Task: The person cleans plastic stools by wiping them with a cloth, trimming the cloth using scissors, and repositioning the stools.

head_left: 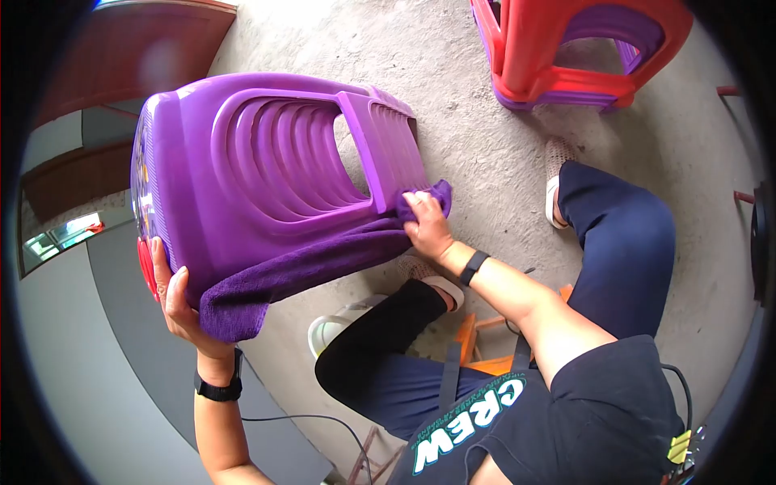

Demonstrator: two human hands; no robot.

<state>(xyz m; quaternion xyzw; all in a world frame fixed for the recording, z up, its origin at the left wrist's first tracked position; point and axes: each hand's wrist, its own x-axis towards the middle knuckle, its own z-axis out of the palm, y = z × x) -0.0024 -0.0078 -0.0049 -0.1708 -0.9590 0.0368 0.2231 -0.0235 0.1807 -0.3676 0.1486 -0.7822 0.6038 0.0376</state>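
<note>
A purple plastic stool lies tipped on its side in front of me, its seat facing left. Curved ridges line its side opening; I cannot tell whether more stools are nested inside. My left hand grips the near edge of the seat, fingers against the seat's face beside a red patch. In my right hand is a bunched end of a dark purple cloth, pressed at the stool's leg end. The rest of the cloth drapes along the stool's near side, its other end hanging close to my left wrist.
Red and purple stools stand stacked on the concrete floor at the upper right. A pale bucket is partly hidden behind my leg. Below me shows an orange seat frame. A cable runs from near my left wrist.
</note>
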